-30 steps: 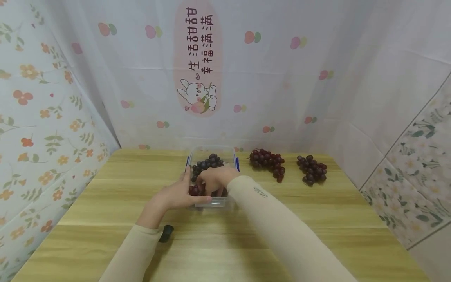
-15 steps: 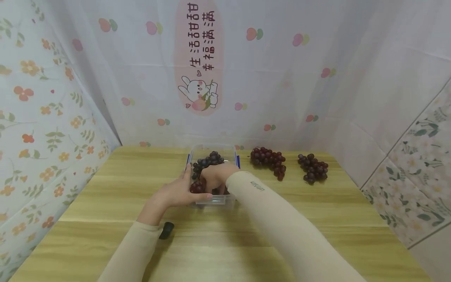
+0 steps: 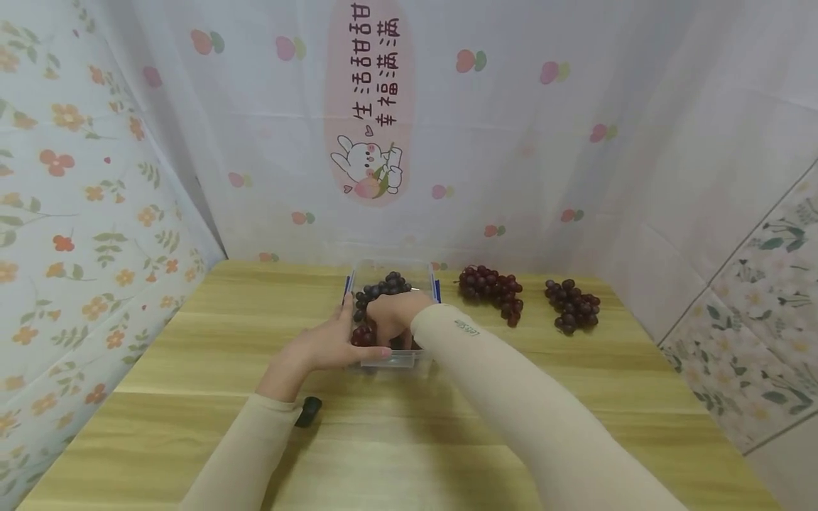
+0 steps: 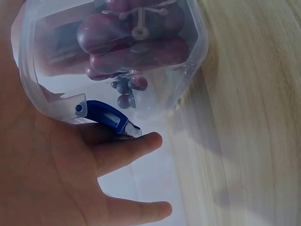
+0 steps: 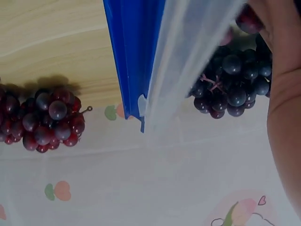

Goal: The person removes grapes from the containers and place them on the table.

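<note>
The right hand (image 3: pixel 399 314) was inside the box (image 3: pixel 388 360), fingertips hidden (its grip, I couldn't tell!); straight-fingered, the left hand (image 3: pixel 327 343) lay against the box, which stretched lengthwise near-to-far.

A small, home-like nook is formed by decorated surfaces on three sides; whether it belongs to an actual home cannot be told. The rear is closed off by a creased white curtain (image 3: pixel 511 163), on which peach-like fruits, a cartoon rabbit (image 3: pixel 366 167) and Chinese lettering (image 3: pixel 386 65) are printed. The left is screened by a floral curtain (image 3: pixel 89 227) patterned with orange blooms and green leaves. On the right, a flowered panel (image 3: pixel 770 291) is crossed by dark lines. The floor space is occupied by a wood-grain desk (image 3: pixel 575 411). A domestic note is lent by grape bunches (image 3: pixel 491 285) and a clear, blue-clipped food container (image 3: pixel 388 361).
</note>
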Tool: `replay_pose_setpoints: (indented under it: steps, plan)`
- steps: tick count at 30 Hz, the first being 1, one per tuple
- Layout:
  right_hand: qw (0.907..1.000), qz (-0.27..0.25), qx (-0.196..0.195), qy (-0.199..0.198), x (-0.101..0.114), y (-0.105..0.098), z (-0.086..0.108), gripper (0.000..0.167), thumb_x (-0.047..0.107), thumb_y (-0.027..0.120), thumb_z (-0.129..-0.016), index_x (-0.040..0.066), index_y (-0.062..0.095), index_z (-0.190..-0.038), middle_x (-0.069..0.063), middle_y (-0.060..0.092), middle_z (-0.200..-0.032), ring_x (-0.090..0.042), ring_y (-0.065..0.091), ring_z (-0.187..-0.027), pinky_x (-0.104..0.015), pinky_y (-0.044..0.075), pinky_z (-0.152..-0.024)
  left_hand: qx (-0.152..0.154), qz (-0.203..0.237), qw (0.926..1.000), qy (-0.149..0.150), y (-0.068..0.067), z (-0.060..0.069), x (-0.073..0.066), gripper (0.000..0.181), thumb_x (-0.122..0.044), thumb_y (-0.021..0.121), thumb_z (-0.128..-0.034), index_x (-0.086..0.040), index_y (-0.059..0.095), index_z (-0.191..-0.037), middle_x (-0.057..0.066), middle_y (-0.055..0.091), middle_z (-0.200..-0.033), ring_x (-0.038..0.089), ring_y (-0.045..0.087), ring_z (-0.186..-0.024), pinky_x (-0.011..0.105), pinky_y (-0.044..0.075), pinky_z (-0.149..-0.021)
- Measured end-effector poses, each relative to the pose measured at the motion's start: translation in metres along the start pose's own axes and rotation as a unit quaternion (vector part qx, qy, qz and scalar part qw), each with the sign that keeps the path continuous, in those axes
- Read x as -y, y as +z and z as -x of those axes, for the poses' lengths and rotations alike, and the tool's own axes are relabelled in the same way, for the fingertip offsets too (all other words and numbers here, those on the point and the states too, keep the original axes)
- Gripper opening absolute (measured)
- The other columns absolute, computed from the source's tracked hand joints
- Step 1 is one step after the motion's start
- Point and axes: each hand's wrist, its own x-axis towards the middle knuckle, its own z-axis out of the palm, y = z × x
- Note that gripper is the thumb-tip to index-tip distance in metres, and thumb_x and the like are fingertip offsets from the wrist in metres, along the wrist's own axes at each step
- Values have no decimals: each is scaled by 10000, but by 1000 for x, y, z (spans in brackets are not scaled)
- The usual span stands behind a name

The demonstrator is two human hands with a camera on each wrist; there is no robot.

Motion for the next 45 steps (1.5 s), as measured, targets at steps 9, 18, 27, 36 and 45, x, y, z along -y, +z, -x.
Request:
replay_pose_setpoints:
  steps: [9,18,27,36,45]
  plan:
    - [9978,-315,-507,-286,-11,-10,10,91,102,823,-919,147,745,-934,-10,732,-1032,-211,771,-734,-350,658,-628,-16,-9,10000,-77,-1,0,-6,1458,-876,651,-825,-38,-183,-1679,313,-3,-1766,511,371,-1557,637,419,-1200]
    - [9825,-619,-1515,-884,-18,-17,30,35,79,763,-957,97,757,-986,-75,721,-1073,-220,742,-646,-303,628,-601,77,-63,9999,-86,-4,1,-5,1465,-887,632,-831,-20,-202,-1667,348,-35,-1749,534,351,-1557,662,432,-1176]
    - [9615,-1363,-2328,-532,-24,-18,57,43,108,736,-957,81,732,-923,-40,716,-870,-245,717,-636,-270,559,-564,83,-110,9999,-93,-3,1,-9,1469,-881,639,-831,-8,-197,-1667,346,-22,-1750,527,361,-1554,657,416,-1195]
    - [8917,-3029,-3361,141,-20,0,100,34,141,754,-966,124,729,-980,-100,749,-963,-277,790,-704,-351,646,-638,-11,-241,9996,-115,-1,0,-12,1469,-899,630,-820,-5,-157,-1679,334,22,-1756,520,413,-1528,666,434,-1175]
    - [7650,-4880,-4203,52,-9,39,110,133,116,715,-949,130,767,-1071,-118,728,-1389,-385,806,-899,-297,649,-643,-140,-102,9997,-173,4,-2,-12,1453,-850,680,-828,-9,-139,-1685,317,18,-1763,510,457,-1504,651,446,-1173]
